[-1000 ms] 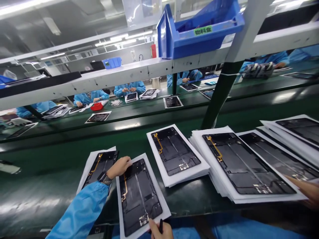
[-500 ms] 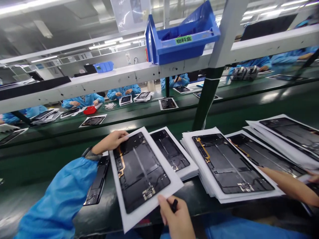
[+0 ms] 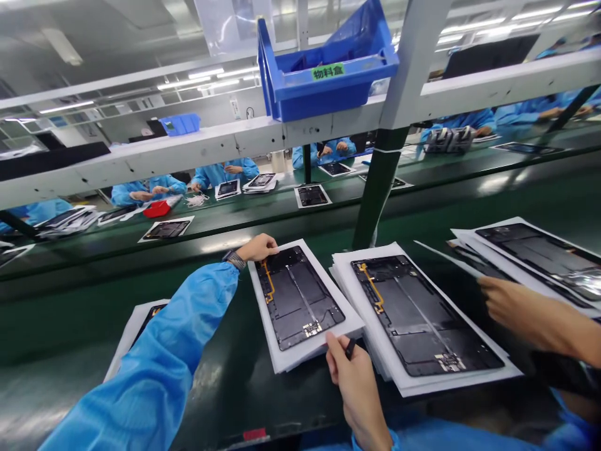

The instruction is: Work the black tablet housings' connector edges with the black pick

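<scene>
A black tablet housing (image 3: 300,294) with a yellow flex cable rests on a white sheet (image 3: 287,359) atop a low stack. My left hand (image 3: 259,248) is closed on the sheet's far left corner, fingertips by the housing's edge. At the near right corner my right hand (image 3: 352,376) pinches the same sheet. A black stick-like tool (image 3: 350,348) pokes out between its fingers; the rest is hidden. Close by on the right, another housing (image 3: 422,313) tops a taller stack. Partly behind my left sleeve lies a further white sheet (image 3: 123,338) with a dark panel.
A co-worker's hand (image 3: 516,307) holds a thin sheet at the right, beside more stacked housings (image 3: 535,250). A green post (image 3: 375,194) rises behind the stacks. Overhead, a blue bin (image 3: 328,81) sits on a white shelf beam (image 3: 225,147). People in blue work across the line.
Both hands have moved right with the sheet and housing, from a raised, tilted position onto the low stack. The co-worker at the right has lifted a sheet.
</scene>
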The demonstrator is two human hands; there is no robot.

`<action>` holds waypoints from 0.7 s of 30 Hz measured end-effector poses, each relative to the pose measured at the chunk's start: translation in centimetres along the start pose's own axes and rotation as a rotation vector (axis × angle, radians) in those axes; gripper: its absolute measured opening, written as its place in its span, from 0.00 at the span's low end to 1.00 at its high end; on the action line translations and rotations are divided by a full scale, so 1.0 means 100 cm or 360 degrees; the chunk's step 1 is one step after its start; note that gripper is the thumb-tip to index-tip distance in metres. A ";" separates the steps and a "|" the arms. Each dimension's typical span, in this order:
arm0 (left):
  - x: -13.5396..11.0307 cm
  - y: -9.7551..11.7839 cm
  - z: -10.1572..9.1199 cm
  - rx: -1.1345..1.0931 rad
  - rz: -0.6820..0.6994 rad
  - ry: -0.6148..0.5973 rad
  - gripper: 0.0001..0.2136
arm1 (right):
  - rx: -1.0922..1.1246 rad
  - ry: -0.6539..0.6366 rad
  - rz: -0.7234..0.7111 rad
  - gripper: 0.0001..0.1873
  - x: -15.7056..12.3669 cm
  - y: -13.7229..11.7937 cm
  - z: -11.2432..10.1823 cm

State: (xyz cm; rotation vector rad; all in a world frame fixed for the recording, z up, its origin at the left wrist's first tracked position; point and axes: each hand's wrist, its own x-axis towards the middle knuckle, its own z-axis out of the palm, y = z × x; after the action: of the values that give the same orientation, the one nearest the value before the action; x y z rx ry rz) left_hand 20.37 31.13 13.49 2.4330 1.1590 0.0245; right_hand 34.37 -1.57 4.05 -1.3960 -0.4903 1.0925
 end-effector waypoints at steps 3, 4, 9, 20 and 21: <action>0.002 -0.004 0.005 0.0012 -0.0011 -0.0018 0.14 | -0.0001 0.0012 0.0029 0.34 0.001 0.000 -0.003; 0.003 -0.005 0.006 0.0013 -0.0014 -0.0017 0.14 | -0.0008 0.0011 0.0033 0.35 0.001 0.000 -0.003; 0.005 -0.007 0.013 0.0003 -0.0007 0.0000 0.15 | -0.0052 0.0026 0.0035 0.34 0.001 0.004 -0.002; -0.053 -0.080 -0.008 -0.0096 -0.0207 0.0309 0.16 | 0.0097 -0.0125 0.0283 0.19 -0.032 0.048 0.003; -0.073 -0.100 -0.014 -0.0094 -0.0292 0.0342 0.16 | 0.0068 -0.0205 0.0312 0.18 -0.040 0.059 0.008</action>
State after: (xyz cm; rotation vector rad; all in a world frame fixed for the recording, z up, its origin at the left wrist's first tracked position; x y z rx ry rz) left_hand 7.99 31.74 12.01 2.3061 1.4497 0.2654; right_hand 29.99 -5.51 0.00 -1.3625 -0.4259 1.3505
